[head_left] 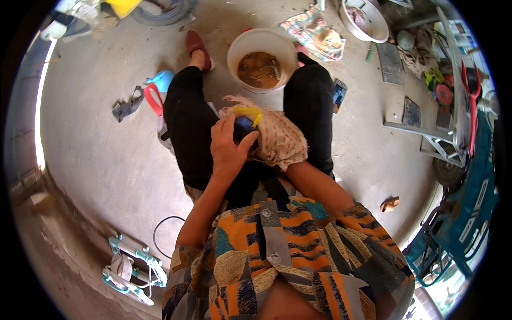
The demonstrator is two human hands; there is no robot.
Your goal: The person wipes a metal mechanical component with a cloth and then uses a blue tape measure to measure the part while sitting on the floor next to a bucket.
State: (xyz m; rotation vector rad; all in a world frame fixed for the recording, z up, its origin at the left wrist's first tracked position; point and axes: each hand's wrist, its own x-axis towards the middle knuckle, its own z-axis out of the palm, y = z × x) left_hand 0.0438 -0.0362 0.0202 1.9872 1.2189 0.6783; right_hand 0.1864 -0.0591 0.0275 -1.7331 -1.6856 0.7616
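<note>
Above my lap, my left hand point(228, 146) curves its fingers and thumb around a dark blue, glossy rounded object point(244, 127). What kind of thing it is, I cannot make out. A strip of yellow material point(250, 114) lies against its far side. Pressed up to it from the right is a pale cloth point(282, 140) with rows of red dashes. My right forearm point(317, 184) runs into this cloth, which covers my right hand, so its fingers are hidden. Just beyond stands a white bucket point(289, 72) with brown murky liquid point(259, 69) and thin pieces in it.
A patterned cloth point(314, 33) and a white basin point(381, 33) lie far right. A phone point(339, 96) rests beside my right leg. A metal frame point(426, 130) and teal machine point(461, 213) stand right. Left are a dark strap point(128, 105) and red handle point(153, 100).
</note>
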